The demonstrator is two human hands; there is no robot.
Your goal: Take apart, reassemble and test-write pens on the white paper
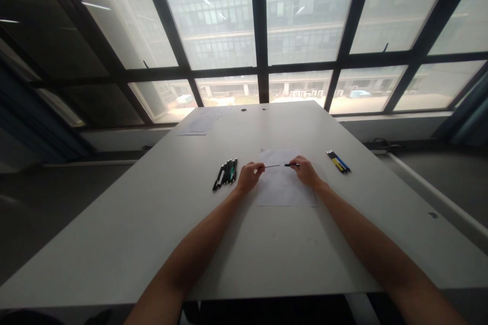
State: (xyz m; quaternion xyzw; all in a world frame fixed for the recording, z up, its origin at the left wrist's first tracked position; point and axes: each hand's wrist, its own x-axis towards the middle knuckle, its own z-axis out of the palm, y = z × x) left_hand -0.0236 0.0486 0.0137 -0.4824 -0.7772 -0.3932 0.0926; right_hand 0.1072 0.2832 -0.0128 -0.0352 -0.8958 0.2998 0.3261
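Note:
My left hand (249,175) pinches one end of a thin dark pen refill (273,166), which points right. Facing it, my right hand (305,169) is closed on a black pen barrel (288,165), mostly hidden by the fingers. A small gap separates the refill's tip from the barrel. Both hands are over a white sheet of paper (284,190). Just left of my left hand lies a row of several pens (225,173), mostly black, some with white or green parts. To the right of my right hand lie a few pens (338,161) with blue, yellow and black bodies.
Everything lies on a long white table (145,244). More papers (197,124) lie at its far left. Two small dark spots, one a round hole (243,109), show near the far edge. A small dark label (433,215) is near the right edge. Large windows stand beyond.

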